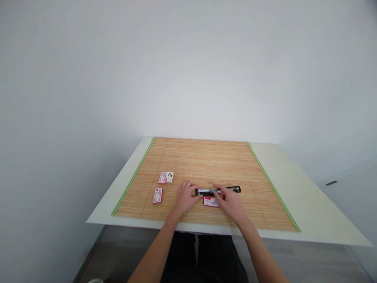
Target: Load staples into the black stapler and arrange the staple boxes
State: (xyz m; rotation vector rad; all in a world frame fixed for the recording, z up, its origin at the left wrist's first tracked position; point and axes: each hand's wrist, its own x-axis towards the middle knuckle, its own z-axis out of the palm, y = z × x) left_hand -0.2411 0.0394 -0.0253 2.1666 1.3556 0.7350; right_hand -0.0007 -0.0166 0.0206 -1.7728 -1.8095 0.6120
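Observation:
A black stapler lies opened out flat on the bamboo mat, long side across in front of me. My left hand grips its left end between thumb and fingers. Around the middle of it, the thumb and fingers of my right hand are closed, and they hide the part under them. The stapler's other half sticks out to the right past my right hand. Just below the stapler sits a red and white staple box, its right end partly covered by my right hand.
Two small red and white boxes, one pinkish and one with a stapler picture, lie side by side at the left. A third box is nearer me. The green-edged bamboo mat covers much of the white table, which meets a wall.

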